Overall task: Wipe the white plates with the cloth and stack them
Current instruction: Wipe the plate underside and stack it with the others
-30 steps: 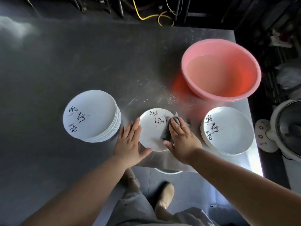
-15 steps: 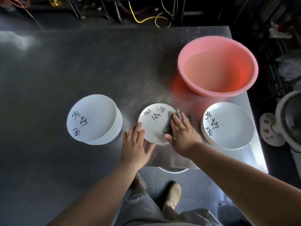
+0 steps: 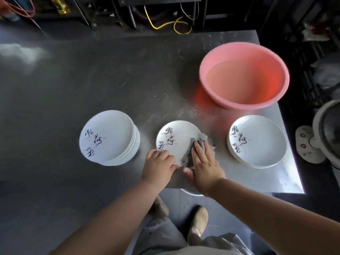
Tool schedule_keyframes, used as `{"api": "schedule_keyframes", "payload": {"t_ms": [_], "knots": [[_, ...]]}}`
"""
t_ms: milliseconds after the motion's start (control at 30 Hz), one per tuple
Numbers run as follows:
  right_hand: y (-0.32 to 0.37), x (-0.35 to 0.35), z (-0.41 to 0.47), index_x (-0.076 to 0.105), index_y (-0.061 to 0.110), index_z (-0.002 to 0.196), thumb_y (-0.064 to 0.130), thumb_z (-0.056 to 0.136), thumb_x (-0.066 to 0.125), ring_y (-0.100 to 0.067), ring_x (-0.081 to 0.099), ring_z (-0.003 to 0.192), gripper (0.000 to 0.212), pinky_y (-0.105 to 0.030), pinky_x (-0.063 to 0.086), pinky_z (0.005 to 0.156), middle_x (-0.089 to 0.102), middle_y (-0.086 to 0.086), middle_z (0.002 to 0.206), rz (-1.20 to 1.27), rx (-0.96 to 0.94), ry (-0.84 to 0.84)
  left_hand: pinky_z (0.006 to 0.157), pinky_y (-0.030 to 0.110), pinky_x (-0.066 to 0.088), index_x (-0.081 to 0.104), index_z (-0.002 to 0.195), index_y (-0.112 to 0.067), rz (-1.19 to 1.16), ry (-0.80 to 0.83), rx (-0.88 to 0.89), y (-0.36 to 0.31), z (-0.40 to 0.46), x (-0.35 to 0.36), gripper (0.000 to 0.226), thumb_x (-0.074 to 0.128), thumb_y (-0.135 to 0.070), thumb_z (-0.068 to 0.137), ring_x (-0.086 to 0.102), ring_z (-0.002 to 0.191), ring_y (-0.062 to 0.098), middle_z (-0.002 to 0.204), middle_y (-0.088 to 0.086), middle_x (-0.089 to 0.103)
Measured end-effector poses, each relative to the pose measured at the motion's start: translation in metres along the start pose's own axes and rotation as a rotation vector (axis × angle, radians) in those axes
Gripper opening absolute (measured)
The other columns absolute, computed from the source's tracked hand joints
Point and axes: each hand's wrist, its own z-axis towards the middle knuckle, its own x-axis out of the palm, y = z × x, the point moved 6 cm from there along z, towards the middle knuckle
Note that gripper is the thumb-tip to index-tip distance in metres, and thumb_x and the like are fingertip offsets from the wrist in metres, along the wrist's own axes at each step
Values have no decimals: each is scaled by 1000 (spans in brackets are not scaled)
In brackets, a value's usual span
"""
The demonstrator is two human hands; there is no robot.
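One white plate (image 3: 176,137) with black writing lies flat near the table's front edge. My left hand (image 3: 158,166) curls its fingers over the plate's near-left rim. My right hand (image 3: 204,162) presses a grey cloth (image 3: 202,139) flat against the plate's right side, fingers straight. To the left stands a tall stack of white plates (image 3: 108,137). A lower stack of white plates (image 3: 257,142) sits to the right.
A pink basin (image 3: 242,46) holding water stands behind the right stack, near the right edge of the steel table (image 3: 110,80). A white fan (image 3: 327,133) stands off the table's right side. Cables lie beyond the far edge.
The plate has turned, so its writing moved from the top to the left side. My left fingers went from flat to curled on the rim. The cloth slid toward the near right.
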Motion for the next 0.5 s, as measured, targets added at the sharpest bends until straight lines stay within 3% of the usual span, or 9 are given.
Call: {"api": "schedule_keyframes", "payload": {"t_ms": [67,133,300,433,500], "knots": [[13,19,-23,22,4,164,77,98,14,-33,-20,160,99,-51,8,131,3,-12,176,-27,-55,27,97,39,42,69,74,-25,-25,7,-13,0,-2,2,25,66,-47,86,65,78,22,79,-7,61],[5,14,-11,25,8,165,78,97,12,-29,-18,161,98,-47,7,132,8,-6,176,-3,-65,26,97,40,44,72,75,-27,-51,-4,-15,1,-5,3,24,69,-47,87,63,79,21,79,-8,61],[-17,-19,37,20,13,167,68,101,29,-25,-18,161,86,-36,-8,127,-5,3,177,-49,-20,-38,104,46,49,75,76,-27,-112,-48,3,-8,-5,2,13,78,-35,86,60,76,26,76,-5,62],[12,12,-14,27,5,163,77,99,9,-35,-13,161,98,-47,8,131,10,-11,175,-79,-115,33,92,45,53,72,78,-26,-190,-20,-68,-13,-4,2,6,72,-32,79,57,82,24,80,-5,64],[2,11,-14,29,11,164,78,98,12,-27,-12,162,96,-45,15,131,12,-3,176,-33,-169,61,100,42,49,73,89,-28,-202,34,-40,-8,-5,1,21,74,-45,77,61,96,22,94,-9,68]]}}
